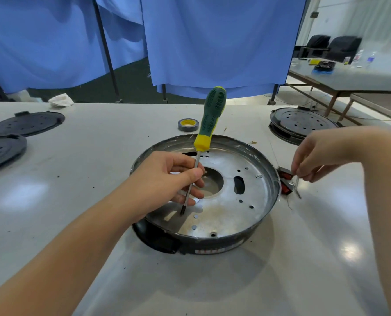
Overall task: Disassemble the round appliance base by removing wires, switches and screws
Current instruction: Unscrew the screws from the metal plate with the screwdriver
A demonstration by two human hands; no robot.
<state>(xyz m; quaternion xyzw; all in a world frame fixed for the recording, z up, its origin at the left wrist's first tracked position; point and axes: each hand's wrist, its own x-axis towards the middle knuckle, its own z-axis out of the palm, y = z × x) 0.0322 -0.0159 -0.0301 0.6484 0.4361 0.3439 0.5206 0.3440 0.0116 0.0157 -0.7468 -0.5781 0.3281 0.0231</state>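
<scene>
The round appliance base (246,215), a silver metal pan with a black rim and several holes, lies in the middle of the table. My left hand (167,179) pinches the metal shaft of a green and yellow screwdriver (209,124). The screwdriver stands nearly upright with its tip on the pan's floor. My right hand (322,156) is to the right of the base and pinches a thin metal strip (296,188) above two red and black switches (286,182) that lie on the table beside the rim.
A roll of grey tape (188,124) lies behind the base. Two black round covers (25,123) sit at the left, another stacked round base (301,124) at the back right. Thin loose wires lie near the switches. Blue curtains hang behind the table.
</scene>
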